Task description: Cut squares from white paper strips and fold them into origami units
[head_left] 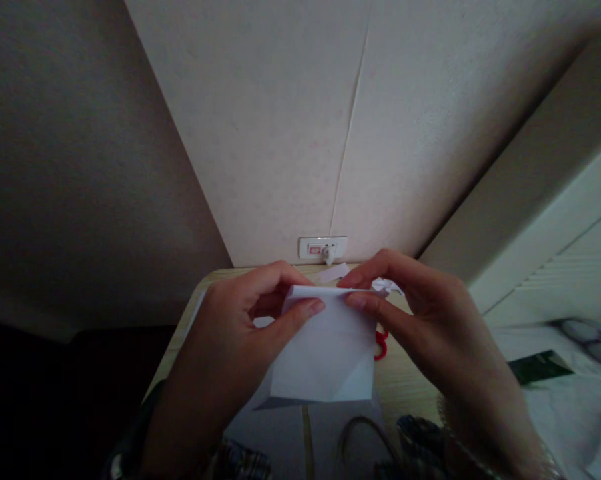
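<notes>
A folded sheet of white paper (328,357) is held up between my two hands, over the wooden table. My left hand (250,320) pinches its upper left edge, thumb on the near face and fingers behind. At the upper right edge my right hand (405,307) grips the same paper between thumb and index finger. The top edge looks rolled or folded over, and creases run across the lower part. Behind the right hand, the red handles of what look like scissors (381,343) show in part; the rest is hidden.
The light wooden table (405,393) meets the wall, where a socket (323,247) holds a white plug. A white paper strip (333,273) and crumpled white paper (388,285) lie at the back. To the right are a dark green packet (540,367) and glasses (588,333) on white cloth.
</notes>
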{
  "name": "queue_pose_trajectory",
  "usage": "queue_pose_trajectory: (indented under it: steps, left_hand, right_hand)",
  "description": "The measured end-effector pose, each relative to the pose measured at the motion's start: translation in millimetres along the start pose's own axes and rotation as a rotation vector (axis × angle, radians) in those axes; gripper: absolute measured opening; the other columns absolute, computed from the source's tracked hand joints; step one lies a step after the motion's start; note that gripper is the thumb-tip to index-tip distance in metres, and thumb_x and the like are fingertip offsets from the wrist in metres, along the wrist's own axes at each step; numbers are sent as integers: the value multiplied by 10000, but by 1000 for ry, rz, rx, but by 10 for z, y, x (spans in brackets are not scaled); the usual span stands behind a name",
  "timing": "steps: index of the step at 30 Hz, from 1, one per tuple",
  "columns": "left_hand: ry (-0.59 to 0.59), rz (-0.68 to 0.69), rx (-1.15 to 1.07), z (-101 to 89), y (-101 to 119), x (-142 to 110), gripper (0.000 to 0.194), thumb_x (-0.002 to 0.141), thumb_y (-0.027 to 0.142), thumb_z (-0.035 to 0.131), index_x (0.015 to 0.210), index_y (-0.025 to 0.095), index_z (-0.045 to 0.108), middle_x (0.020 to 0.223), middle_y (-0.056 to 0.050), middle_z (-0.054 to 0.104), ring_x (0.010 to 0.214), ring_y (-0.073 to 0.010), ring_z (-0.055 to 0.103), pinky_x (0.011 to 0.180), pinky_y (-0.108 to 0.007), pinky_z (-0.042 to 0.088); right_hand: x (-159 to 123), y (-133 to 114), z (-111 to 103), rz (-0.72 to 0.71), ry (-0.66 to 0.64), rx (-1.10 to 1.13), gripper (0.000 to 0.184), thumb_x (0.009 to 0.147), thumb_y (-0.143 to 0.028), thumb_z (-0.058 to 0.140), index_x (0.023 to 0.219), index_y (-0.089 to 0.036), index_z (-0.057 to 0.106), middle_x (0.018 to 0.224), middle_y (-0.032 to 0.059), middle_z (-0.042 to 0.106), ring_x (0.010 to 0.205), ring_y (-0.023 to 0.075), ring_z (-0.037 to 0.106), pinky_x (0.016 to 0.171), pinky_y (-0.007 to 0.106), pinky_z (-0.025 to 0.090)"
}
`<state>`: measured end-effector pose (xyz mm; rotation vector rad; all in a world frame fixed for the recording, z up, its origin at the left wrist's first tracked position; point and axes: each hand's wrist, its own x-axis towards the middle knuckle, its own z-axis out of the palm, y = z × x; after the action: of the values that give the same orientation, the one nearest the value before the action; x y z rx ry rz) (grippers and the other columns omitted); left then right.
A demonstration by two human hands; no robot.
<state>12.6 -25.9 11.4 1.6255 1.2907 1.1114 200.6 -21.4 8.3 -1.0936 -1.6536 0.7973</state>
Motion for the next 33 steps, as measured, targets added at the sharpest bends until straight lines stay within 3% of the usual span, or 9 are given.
queue_pose_trajectory:
  steps: [5, 9, 12, 18, 24, 30, 33]
  left_hand:
    - [-10, 27, 85, -8, 30, -15, 99, 809, 251, 705, 710, 260, 713, 512, 87, 660, 405, -111, 539, 399, -199, 398]
    - [-18, 102, 176, 5, 46, 6, 48, 813, 261, 728, 776, 274, 756, 717, 66, 775, 659, -151, 702, 600, -226, 508]
    - [-11, 131, 177, 11, 35, 16, 78, 816, 256, 738, 740, 268, 755, 753, 74, 783, 741, -142, 721, 723, -233, 515]
    - [19, 120, 194, -14, -10, 4, 133, 818, 257, 735, 686, 254, 719, 685, 73, 749, 693, -143, 703, 685, -249, 500]
    - [24, 131, 141, 31, 51, 12, 110, 815, 222, 714, 716, 270, 720, 695, 91, 756, 628, -118, 685, 734, -229, 540]
    - [60, 147, 234, -6, 56, 13, 120, 785, 217, 709, 684, 277, 735, 649, 95, 752, 627, -119, 693, 675, -211, 524]
    - [136, 155, 269, -78, 44, -13, 131, 740, 208, 714, 636, 287, 727, 613, 112, 742, 599, -102, 679, 577, -177, 473]
  right_hand:
    - [-8, -18, 28, -1, 4, -9, 270, 829, -220, 747, 599, -227, 606, 553, -47, 584, 513, 130, 503, 478, 252, 368]
    - [-13, -19, 28, -47, -1, -87, 263, 815, -168, 757, 587, -220, 637, 583, -44, 632, 558, 130, 552, 521, 248, 388]
    - [-8, -5, 27, -100, 0, -131, 240, 810, -107, 764, 611, -218, 689, 620, -47, 670, 599, 123, 596, 566, 240, 414]
    - [-12, 31, 20, -102, 44, -55, 127, 822, -142, 783, 737, -232, 757, 744, -42, 783, 715, 148, 696, 666, 244, 491]
    - [5, -29, 36, -135, 5, -135, 156, 834, -125, 757, 707, -211, 732, 690, -49, 759, 644, 123, 669, 596, 224, 467]
    - [-22, -25, 22, -140, 6, -135, 149, 836, -141, 767, 710, -213, 735, 696, -56, 760, 658, 116, 673, 576, 206, 463]
    - [-56, 2, -23, -111, 34, -114, 142, 827, -159, 770, 711, -231, 730, 692, -68, 754, 661, 116, 664, 542, 198, 451]
